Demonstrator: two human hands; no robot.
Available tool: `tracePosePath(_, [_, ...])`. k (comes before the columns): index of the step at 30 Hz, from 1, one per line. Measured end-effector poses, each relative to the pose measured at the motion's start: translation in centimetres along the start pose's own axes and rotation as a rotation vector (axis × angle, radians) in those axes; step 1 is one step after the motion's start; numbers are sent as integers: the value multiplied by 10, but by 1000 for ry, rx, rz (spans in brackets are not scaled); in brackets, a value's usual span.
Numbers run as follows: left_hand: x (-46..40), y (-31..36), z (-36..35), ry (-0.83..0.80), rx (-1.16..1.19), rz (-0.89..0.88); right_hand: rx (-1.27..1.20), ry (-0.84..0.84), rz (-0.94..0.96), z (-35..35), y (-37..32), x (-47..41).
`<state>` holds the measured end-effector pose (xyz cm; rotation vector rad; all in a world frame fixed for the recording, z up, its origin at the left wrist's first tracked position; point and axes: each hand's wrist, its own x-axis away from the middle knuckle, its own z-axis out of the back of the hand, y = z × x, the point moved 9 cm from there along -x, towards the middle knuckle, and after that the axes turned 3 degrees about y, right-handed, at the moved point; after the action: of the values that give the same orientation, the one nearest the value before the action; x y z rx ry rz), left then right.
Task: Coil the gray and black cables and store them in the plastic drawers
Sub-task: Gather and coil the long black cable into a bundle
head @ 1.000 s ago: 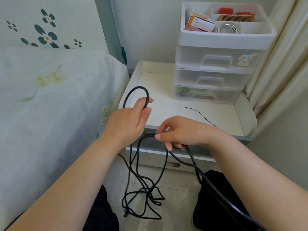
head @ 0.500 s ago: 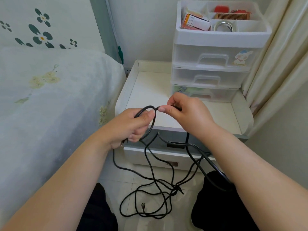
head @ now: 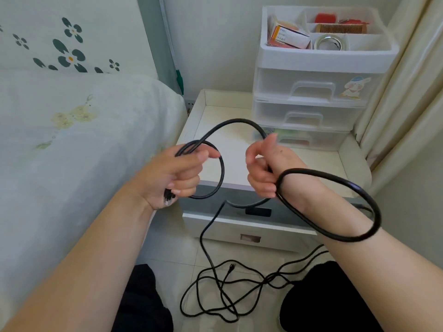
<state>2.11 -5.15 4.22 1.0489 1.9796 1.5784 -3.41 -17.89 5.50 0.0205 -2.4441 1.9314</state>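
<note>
My left hand (head: 178, 174) is closed around a small loop of the black cable (head: 236, 122), with a plug end sticking out below the fist. From there the cable arcs over to my right hand (head: 265, 167), which grips it. Another wide loop of it curls around my right wrist. The loose remainder lies tangled on the floor tiles between my knees. The white plastic drawers (head: 311, 92) stand at the back right of the nightstand, all shut. No gray cable is visible.
A white nightstand (head: 354, 161) with a raised rim holds the drawer unit, whose top tray contains a box, a comb and a tape roll. A bed with a pale floral cover (head: 72, 140) fills the left. Cream curtains (head: 407, 92) hang at right.
My hands have drawn apart, the right one moving right and pulling cable up. A new arc spans between them and a wide loop now circles my right wrist. Less cable lies on the floor.
</note>
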Motion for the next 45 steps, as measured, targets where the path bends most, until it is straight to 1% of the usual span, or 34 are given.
tracePosePath(2, [0, 0, 2, 84, -196, -1, -113, -20, -85, -4, 3, 0])
tracePosePath(3, [-1, -1, 3, 117, -243, 0, -80, -30, -56, -5, 1, 2])
tracePosePath(4, [0, -1, 3, 140, -265, 0, 68, -12, 20, -4, -2, 5])
tracePosePath(7, [3, -5, 0, 141, -268, 33, 797, 100, 301, -5, -15, 15])
tracePosePath(8, [4, -6, -2, 124, -255, 46, 945, 116, 334, -5, -15, 16])
tracePosePath(11, [9, -7, -3, 75, -136, 67, 1092, 156, 333, -4, -11, 13])
tracePosePath(13, [12, -4, -8, -27, 9, 55, 1157, 214, 327, 1, -9, 12])
tracePosePath(15, [17, 1, -20, -190, 162, 48, 1242, 264, 308, 5, -5, 9])
tracePosePath(17, [22, 4, -36, -359, 286, 71, 1350, 294, 231, 8, 6, 4])
tracePosePath(19, [24, 8, -51, -477, 422, 91, 1432, 293, 145, 6, 24, -1])
tracePosePath(21, [24, 13, -57, -518, 564, 98, 1439, 255, 74, 1, 47, -2])
tracePosePath(22, [23, 18, -58, -524, 631, 92, 1433, 210, 45, -4, 60, -1])
tracePosePath(24, [20, 24, -55, -459, 673, 54, 1434, 88, 13, -16, 84, 4])
tracePosePath(25, [16, 25, -49, -359, 631, 25, 1425, 47, 3, -21, 93, 6])
tracePosePath(26, [13, 25, -41, -221, 559, -9, 1401, 29, -3, -27, 97, 7])
tracePosePath(28, [11, 28, -26, 26, 479, -87, 1306, 25, -14, -36, 100, 7])
tracePosePath(31, [10, 32, -11, 251, 528, -191, 1070, -18, -5, -49, 91, 7])
tracePosePath(33, [9, 32, -7, 336, 514, -236, 987, -99, -26, -59, 87, 11])
tracePosePath(36, [6, 33, -10, 338, 370, -270, 921, -246, -137, -70, 87, 15])
tracePosePath(39, [0, 31, -21, 249, 116, -278, 841, -381, -226, -69, 86, 18])
tracePosePath(42, [-1, 23, -37, 156, -231, -294, 688, -481, -370, -65, 92, 25])
tracePosePath(45, [2, 11, -55, 81, -616, -310, 651, -514, -522, -55, 99, 25])
